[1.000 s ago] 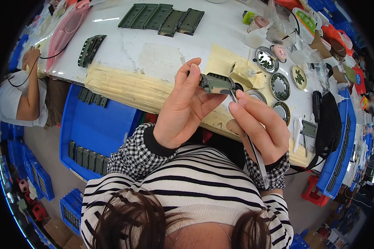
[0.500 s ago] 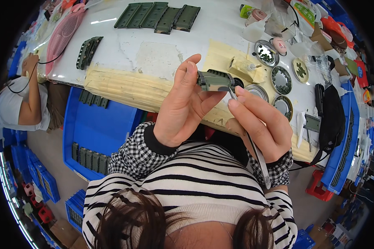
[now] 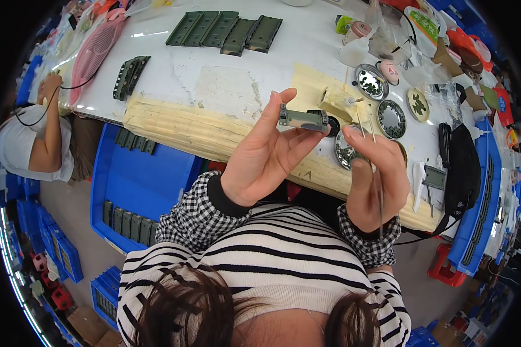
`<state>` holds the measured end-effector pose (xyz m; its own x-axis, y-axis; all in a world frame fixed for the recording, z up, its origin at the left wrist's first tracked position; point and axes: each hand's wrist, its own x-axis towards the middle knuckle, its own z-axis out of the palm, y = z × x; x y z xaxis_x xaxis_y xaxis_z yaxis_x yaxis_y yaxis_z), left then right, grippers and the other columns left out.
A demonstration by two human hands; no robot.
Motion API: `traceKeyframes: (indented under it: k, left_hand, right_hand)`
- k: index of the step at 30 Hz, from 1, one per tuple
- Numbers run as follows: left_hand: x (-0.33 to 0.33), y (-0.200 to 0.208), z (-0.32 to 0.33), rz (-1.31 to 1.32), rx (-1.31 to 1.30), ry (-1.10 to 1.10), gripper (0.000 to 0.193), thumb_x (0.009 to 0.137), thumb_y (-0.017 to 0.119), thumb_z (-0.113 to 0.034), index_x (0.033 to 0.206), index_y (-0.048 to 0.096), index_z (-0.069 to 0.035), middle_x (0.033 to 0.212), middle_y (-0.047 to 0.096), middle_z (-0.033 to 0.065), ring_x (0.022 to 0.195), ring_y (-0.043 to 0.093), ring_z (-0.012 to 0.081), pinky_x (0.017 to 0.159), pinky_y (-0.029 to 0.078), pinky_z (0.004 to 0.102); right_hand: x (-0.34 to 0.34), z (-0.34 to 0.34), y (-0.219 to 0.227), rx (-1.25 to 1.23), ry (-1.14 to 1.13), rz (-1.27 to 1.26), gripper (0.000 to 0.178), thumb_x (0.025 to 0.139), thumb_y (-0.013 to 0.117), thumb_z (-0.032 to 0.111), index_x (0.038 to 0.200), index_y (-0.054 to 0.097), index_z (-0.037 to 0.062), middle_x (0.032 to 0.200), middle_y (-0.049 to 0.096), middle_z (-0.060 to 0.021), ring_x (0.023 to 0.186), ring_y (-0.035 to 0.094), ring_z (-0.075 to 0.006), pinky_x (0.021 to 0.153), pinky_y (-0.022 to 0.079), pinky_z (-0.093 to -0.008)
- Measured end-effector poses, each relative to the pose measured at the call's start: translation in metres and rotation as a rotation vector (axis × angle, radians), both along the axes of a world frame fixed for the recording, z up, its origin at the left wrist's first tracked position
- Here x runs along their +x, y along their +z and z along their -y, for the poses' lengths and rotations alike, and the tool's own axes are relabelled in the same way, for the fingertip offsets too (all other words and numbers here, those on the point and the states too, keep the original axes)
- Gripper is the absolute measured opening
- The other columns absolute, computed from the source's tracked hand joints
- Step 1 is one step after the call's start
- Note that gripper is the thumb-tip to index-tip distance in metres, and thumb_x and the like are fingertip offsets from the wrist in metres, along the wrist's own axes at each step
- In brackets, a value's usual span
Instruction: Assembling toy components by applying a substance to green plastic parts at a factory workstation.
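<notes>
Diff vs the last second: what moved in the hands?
Right hand shifted right, drawing the tweezers off the green part; their tips, earlier at its right end, now show spread, clear of it. Nothing visibly let go. Unchanged: left hand holds the part; round dishes and blue bin in place.

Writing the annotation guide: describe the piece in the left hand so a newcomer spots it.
Find the white worktable and its cream-wrapped near edge. There, the left hand holds a small green model part. Unlike the green panels lying farther back, it is held up off the table.
</notes>
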<state>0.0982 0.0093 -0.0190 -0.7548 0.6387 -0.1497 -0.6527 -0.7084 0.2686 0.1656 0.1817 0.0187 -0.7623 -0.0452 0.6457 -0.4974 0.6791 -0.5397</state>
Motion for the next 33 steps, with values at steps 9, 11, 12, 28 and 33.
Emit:
traceKeyframes:
  k: [9, 11, 12, 28, 33]
  left_hand:
    - [0.021, 0.001, 0.002, -0.116, -0.105, -0.225, 0.065, 0.099, 0.032, -0.055, 0.151, 0.018, -0.018, 0.133, 0.049, 0.0089, 0.119, 0.054, 0.0233, 0.096, 0.05, 0.038]
    - [0.022, -0.001, 0.002, -0.338, -0.29, -0.198, 0.083, 0.093, 0.034, -0.066, 0.154, 0.007, -0.015, 0.139, 0.043, 0.0116, 0.123, 0.051, 0.0237, 0.099, 0.045, 0.0405]
    - [0.022, -0.009, 0.001, -0.467, -0.346, -0.132, 0.088, 0.092, 0.037, -0.068, 0.154, 0.006, -0.013, 0.141, 0.041, 0.0129, 0.124, 0.05, 0.0238, 0.1, 0.044, 0.0402]
    - [0.007, -0.027, 0.022, -0.395, -0.279, -0.416, 0.048, 0.09, 0.066, -0.015, 0.127, 0.04, 0.001, 0.109, 0.061, 0.0164, 0.083, 0.068, 0.0226, 0.081, 0.058, 0.0376]
    - [0.014, -0.011, 0.013, -0.196, -0.315, -0.318, 0.04, 0.098, 0.052, -0.009, 0.134, 0.034, -0.003, 0.111, 0.061, 0.018, 0.092, 0.067, 0.0222, 0.081, 0.057, 0.0354]
  right_hand:
    - [-0.015, 0.004, -0.004, 0.068, 0.052, -0.056, 0.038, 0.062, 0.079, 0.006, 0.099, 0.069, 0.0051, 0.092, 0.065, -0.0105, 0.09, 0.065, -0.0306, 0.088, 0.052, -0.0422]
    - [-0.006, 0.0, 0.002, 0.011, 0.116, 0.008, 0.035, 0.065, 0.079, 0.007, 0.099, 0.069, 0.0049, 0.092, 0.065, -0.0099, 0.088, 0.065, -0.0296, 0.089, 0.052, -0.0419]
    - [-0.003, -0.001, 0.011, -0.04, 0.185, 0.074, 0.032, 0.069, 0.079, 0.01, 0.099, 0.069, 0.0045, 0.091, 0.065, -0.0096, 0.087, 0.064, -0.0287, 0.09, 0.051, -0.0413]
    - [-0.025, -0.122, -0.014, 0.208, -0.182, 0.374, 0.016, 0.088, 0.056, 0.001, 0.102, 0.063, -0.0016, 0.098, 0.063, -0.0144, 0.078, 0.062, -0.0261, 0.071, 0.048, -0.0325]
    - [-0.06, -0.145, -0.034, 0.356, -0.097, 0.534, 0.015, 0.081, 0.067, 0.005, 0.095, 0.065, -0.0008, 0.087, 0.064, -0.0125, 0.075, 0.06, -0.0208, 0.066, 0.047, -0.0303]
